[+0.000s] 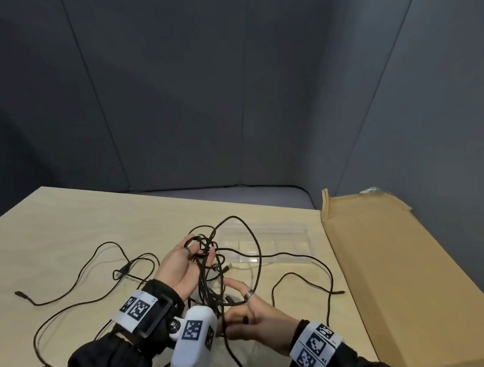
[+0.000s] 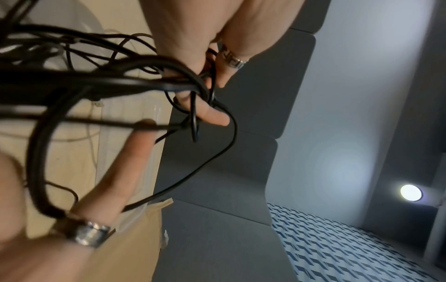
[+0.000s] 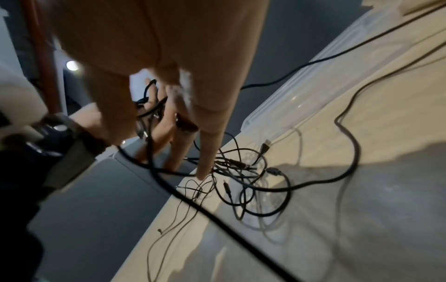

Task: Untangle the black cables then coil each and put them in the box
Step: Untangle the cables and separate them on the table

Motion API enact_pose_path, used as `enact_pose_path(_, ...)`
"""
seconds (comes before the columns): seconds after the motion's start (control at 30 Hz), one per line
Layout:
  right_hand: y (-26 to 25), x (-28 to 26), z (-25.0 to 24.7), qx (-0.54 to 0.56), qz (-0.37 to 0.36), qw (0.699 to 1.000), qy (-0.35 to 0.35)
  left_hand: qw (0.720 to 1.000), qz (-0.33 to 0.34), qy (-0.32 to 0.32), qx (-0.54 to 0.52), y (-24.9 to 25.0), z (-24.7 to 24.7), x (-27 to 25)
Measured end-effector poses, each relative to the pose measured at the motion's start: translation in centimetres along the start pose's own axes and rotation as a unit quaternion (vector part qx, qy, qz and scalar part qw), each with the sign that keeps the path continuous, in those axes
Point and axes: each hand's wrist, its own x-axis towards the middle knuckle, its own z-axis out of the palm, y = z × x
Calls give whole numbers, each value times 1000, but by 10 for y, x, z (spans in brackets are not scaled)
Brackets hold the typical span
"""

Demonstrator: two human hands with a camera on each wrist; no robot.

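The tangled black cables [image 1: 209,269] are held up between both hands. Strands are hooked by the left hand [image 1: 180,266] with curled fingers and pinched by the right hand [image 1: 253,320]. Beyond the hands, the clear box [image 1: 269,245] is seen on the tabletop [image 1: 69,220].

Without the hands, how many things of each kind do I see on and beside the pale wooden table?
Tangle of black cables: 1 (the single cables cannot be counted)
Clear plastic box: 1
Flat brown cardboard sheet: 1
Total: 3
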Motion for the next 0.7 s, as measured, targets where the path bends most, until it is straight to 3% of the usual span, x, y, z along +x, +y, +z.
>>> enact_pose_path(0.1,-8,-9,-14,35,-30,995,92,1000,13,24,1,9,-6,4)
enact_pose_path(0.23,-14,-45,-59,-3,-58,985,164,998,42,45,26,21,-17,3)
enact_pose_path(0.3,-9,-71,-89,-43,-24,982,184,996,53,50,41,25,-20,1)
enact_pose_path(0.37,0,-96,-117,-168,61,970,163,996,59,47,49,29,-22,-1)
enact_pose_path(0.47,16,-124,-148,-345,228,896,162,996,59,33,49,35,-23,-4)
enact_pose_path(0.53,18,-127,-152,-444,274,832,190,998,51,19,42,36,-22,-5)
enact_pose_path(0.6,11,-116,-135,-516,205,798,236,999,38,9,35,32,-18,-9)
enact_pose_path(0.7,-14,-79,-82,-460,-32,837,294,1000,12,6,4,18,-6,-13)
